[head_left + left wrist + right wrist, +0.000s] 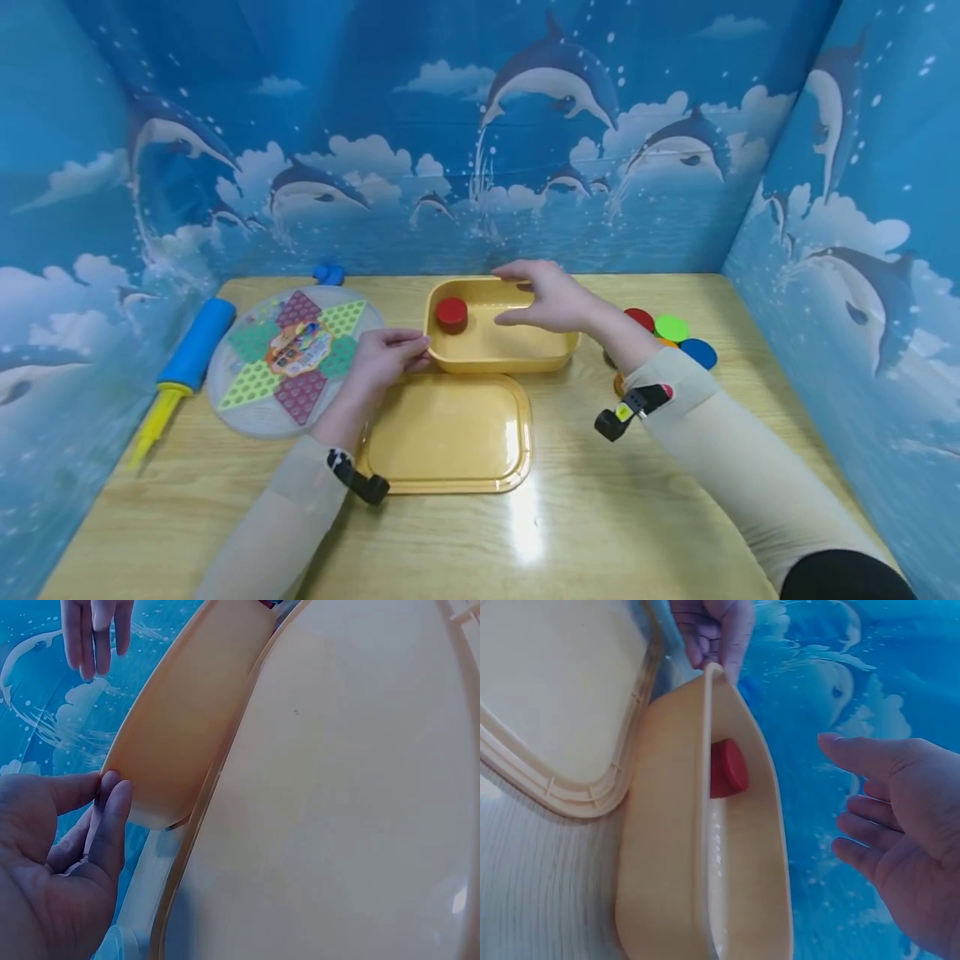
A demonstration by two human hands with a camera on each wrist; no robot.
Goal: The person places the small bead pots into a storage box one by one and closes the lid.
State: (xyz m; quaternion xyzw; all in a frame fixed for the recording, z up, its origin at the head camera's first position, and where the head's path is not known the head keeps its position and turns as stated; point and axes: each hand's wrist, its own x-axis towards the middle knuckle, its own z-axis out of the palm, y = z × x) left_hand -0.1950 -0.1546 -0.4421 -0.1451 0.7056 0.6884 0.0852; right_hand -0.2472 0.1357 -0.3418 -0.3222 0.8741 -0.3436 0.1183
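A pale yellow plastic box stands open-topped near the back of the table. Inside it, toward the left end, is a short red cylinder. My left hand pinches the box's left rim between thumb and fingers, as the left wrist view also shows. Over the right part of the box hovers my right hand, thumb and fingers spread apart, holding nothing. In the right wrist view this hand is apart from the box wall. A matching yellow lid lies flat just in front of the box.
Left of the box lies a round star-patterned game board. Beyond it are a blue and yellow hand pump and a small blue object. Several coloured discs lie at the right, partly behind my right forearm. Dolphin-printed walls enclose the table.
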